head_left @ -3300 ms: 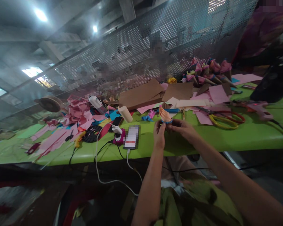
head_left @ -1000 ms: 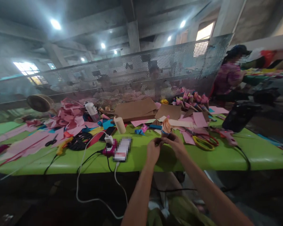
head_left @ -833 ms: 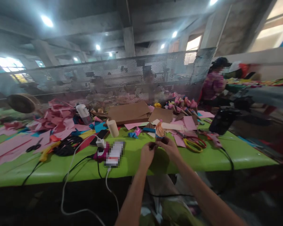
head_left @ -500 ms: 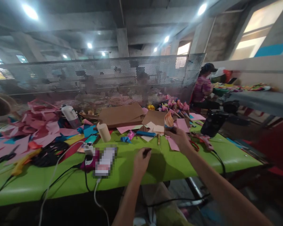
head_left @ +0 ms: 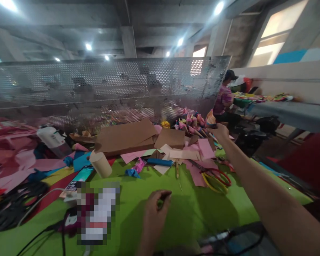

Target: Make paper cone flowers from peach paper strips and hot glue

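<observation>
My right hand is stretched out to the far right of the green table and closed around the lower part of a craft ice-cream cone. The cone has an orange-and-cream swirl with some blue below it; its lower end is hidden by my fingers. Right beside it lies a pile of similar pink and blue cones. Over the near middle of the table, my left hand is loosely curled, with a gap between thumb and fingers and nothing visible in it. Yellow-and-red-handled scissors lie between the two hands.
Brown cardboard, pink paper and a blue roll lie ahead. On the left are a cream cylinder, a phone, another blurred phone with cables, and a white bottle. A perforated metal screen stands behind; a co-worker sits beyond.
My right hand has carried the ice-cream cone away and to the right, up to the pile of cones. The view has shifted right and closer; the scissors now show fully. My left hand stays loosely curled.
</observation>
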Tool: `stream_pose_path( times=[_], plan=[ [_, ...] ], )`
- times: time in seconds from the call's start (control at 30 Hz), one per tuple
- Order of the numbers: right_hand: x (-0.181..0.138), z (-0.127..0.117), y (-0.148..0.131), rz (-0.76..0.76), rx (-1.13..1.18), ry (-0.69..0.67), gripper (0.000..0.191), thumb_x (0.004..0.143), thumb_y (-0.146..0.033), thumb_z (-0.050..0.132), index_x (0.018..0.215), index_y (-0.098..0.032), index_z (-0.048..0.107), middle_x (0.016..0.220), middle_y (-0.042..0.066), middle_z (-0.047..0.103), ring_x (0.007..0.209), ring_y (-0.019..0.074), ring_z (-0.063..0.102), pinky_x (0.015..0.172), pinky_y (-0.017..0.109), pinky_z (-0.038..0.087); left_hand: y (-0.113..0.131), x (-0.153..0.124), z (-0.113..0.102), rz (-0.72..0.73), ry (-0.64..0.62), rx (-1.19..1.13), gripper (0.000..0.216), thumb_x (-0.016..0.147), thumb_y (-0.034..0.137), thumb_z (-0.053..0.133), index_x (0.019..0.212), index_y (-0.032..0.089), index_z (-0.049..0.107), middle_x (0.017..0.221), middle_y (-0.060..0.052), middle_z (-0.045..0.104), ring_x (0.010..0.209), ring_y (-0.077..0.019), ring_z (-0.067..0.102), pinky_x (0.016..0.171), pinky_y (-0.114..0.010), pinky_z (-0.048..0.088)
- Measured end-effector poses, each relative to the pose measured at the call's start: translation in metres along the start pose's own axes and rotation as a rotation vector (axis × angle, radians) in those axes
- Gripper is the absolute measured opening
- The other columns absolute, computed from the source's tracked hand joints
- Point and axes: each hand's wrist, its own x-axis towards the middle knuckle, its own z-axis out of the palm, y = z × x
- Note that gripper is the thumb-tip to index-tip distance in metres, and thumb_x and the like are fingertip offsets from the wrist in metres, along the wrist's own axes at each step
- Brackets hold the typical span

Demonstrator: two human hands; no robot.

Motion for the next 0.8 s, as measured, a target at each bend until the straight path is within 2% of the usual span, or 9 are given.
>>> stream_pose_path(
  times=[0.13,0.27,0.47,0.7,0.8],
  plan=[
    [0.017,0.016,0.014,0.028,-0.134,-0.081,0.039,0.096,-0.039,0.066,0.13,-0.018,0.062,0.131,0.009,0.064,0.112,0.0265,0.066,0.092,0.046,0.058,-0.001,-0.005,0.002,-0.008,-0.01,-0.029,0.03,0.087,0.045,0.063,0.097,0.021,0.079,0.102,-0.01,0.077,0.095,-0.0243,0.07,0.08,-0.035,0.058],
    [0.03,0.025,0.028,0.032,-0.239,-0.15,0.04,0.095,-0.038,0.067,0.13,-0.019,0.062,0.131,0.009,0.064,0.113,0.0261,0.066,0.091,0.045,0.058,-0.009,-0.007,0.005,0.073,-0.016,-0.011,0.029,0.088,0.046,0.064,0.095,0.023,0.08,0.098,-0.01,0.076,0.095,-0.0239,0.07,0.087,-0.035,0.057],
    [0.031,0.034,0.043,0.003,-0.298,-0.183,0.039,0.096,-0.037,0.067,0.131,-0.02,0.062,0.132,0.01,0.063,0.112,0.0254,0.066,0.091,0.045,0.058,-0.014,-0.007,0.005,0.123,-0.034,0.088,0.026,0.089,0.046,0.063,0.094,0.027,0.081,0.093,-0.009,0.077,0.09,-0.024,0.07,0.08,-0.033,0.058],
    [0.014,0.029,0.031,0.006,-0.245,-0.134,0.04,0.097,-0.038,0.066,0.132,-0.019,0.061,0.133,0.01,0.063,0.111,0.0245,0.066,0.091,0.046,0.058,-0.007,-0.01,0.004,0.086,-0.037,0.095,0.03,0.088,0.049,0.063,0.095,0.026,0.081,0.096,-0.011,0.077,0.094,-0.0257,0.07,0.087,-0.036,0.058],
    [0.002,0.018,0.015,-0.007,-0.181,-0.047,0.037,0.093,-0.033,0.068,0.125,-0.015,0.065,0.127,0.015,0.066,0.113,0.0298,0.065,0.094,0.048,0.055,-0.005,-0.011,0.004,0.029,-0.047,0.055,0.028,0.088,0.045,0.064,0.096,0.025,0.081,0.101,-0.01,0.077,0.098,-0.0258,0.069,0.09,-0.037,0.058]
  ],
)
